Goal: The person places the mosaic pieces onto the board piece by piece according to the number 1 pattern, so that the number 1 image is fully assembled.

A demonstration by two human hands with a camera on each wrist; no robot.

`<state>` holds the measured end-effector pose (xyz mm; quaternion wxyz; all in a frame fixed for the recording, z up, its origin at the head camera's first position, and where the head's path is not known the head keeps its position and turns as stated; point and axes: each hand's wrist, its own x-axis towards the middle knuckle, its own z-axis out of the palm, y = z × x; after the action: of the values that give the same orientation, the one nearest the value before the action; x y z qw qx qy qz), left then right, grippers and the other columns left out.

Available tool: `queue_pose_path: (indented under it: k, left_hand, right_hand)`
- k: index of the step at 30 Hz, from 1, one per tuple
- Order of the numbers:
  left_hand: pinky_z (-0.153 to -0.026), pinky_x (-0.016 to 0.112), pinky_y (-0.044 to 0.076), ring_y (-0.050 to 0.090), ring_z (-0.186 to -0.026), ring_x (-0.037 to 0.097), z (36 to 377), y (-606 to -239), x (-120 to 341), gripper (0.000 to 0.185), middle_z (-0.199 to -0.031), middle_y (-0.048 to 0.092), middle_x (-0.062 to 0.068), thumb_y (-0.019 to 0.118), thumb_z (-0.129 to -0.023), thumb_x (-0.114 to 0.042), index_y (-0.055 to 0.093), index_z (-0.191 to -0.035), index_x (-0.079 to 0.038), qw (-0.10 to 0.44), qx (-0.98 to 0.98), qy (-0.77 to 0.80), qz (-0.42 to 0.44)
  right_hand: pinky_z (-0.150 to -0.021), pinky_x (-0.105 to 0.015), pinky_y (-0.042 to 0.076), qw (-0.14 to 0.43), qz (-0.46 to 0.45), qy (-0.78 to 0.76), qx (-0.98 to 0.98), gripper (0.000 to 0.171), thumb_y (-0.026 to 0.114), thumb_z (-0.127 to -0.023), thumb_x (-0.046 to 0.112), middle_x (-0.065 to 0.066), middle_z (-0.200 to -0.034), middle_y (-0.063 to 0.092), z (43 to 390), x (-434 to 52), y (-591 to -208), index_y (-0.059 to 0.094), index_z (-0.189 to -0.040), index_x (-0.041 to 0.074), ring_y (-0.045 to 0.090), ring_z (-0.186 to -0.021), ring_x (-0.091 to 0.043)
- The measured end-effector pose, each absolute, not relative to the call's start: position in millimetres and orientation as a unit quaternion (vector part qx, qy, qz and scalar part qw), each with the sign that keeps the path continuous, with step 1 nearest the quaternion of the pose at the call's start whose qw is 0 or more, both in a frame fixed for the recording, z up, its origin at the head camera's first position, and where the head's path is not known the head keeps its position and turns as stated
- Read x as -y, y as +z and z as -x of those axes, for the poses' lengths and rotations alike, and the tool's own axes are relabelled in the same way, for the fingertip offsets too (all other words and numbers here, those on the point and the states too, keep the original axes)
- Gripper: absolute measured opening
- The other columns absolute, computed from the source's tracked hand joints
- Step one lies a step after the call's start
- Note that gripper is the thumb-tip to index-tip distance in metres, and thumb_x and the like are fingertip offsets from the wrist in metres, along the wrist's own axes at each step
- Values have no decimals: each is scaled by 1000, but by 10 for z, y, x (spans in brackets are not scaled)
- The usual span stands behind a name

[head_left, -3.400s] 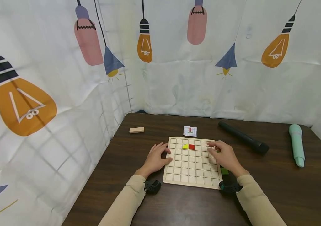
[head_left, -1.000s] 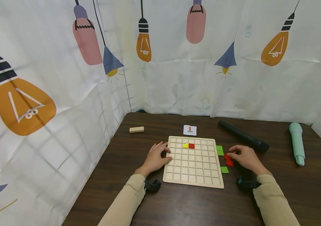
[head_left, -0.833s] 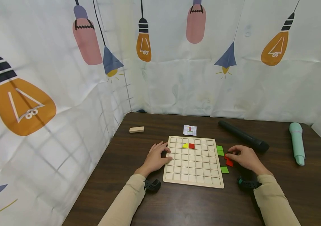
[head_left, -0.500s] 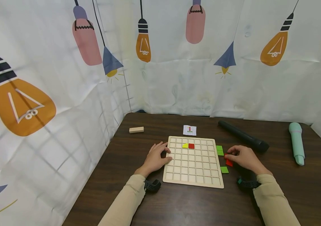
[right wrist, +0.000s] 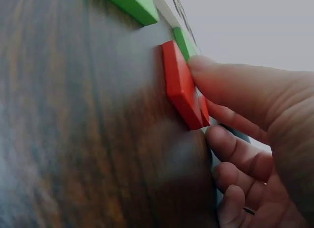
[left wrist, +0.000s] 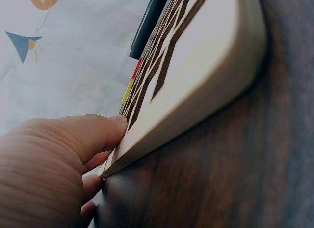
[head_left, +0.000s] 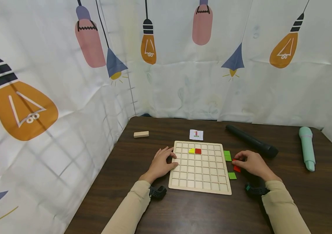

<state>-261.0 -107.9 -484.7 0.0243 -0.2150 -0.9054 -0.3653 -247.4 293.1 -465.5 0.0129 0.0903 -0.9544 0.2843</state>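
My left hand [head_left: 160, 165] rests at the left edge of a wooden grid board [head_left: 199, 187]. In the left wrist view its thumb [left wrist: 100, 132] lies on the rim, with the other fingers beside the edge. A yellow piece with a slanted side [head_left: 191, 151] and a red square tile [head_left: 198, 151] sit side by side in the board's upper cells. Right of the board, my right hand [head_left: 252, 163] pinches a red tile [right wrist: 204, 110] between thumb and index finger, partly hidden. Another red tile [right wrist: 181, 85] lies against it on the table.
Green tiles [head_left: 227, 156] lie along the board's right edge, with another green tile [head_left: 232, 175] nearer. Behind the board is a small pattern card [head_left: 196, 135]. A wooden block [head_left: 141, 134] lies back left, a black microphone [head_left: 252, 141] and a mint-green microphone-shaped object [head_left: 307, 149] at right.
My right hand has moved off the board's upper right to the red tiles at the right and then stays nearly still, its fingertips shifting slightly. My left hand keeps its place.
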Motion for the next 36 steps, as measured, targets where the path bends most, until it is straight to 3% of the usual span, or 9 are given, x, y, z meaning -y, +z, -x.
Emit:
queue_pose_path:
  k: [11,26,36]
  left_hand:
    - [-122,45,8,28,-145,25,2627,-4858,1075,18,-151,43,6,71,-89,-29,64,-100,-18,19,912,-355,207]
    - [-123,44,8,27,-146,24,2632,-4875,1080,17,-151,43,4,71,-89,-29,64,-100,-18,17,915,-351,199]
    - [-122,45,8,27,-145,25,2634,-4872,1079,16,-151,43,5,70,-90,-29,64,-101,-19,19,912,-353,208]
  right_hand:
    - [-64,-31,47,51,-95,279,954,20,74,-87,26,-4,-91,66,2494,-2941,-4685,73,-98,9,53,-74,-17]
    - [-63,-32,48,45,-101,272,956,27,73,-86,14,-18,-106,63,2492,-3031,-4674,71,-110,2,57,-79,-21]
    - [-64,-34,51,66,-99,278,953,26,73,-87,14,-18,-107,64,2481,-3001,-4678,71,-109,1,60,-79,-22]
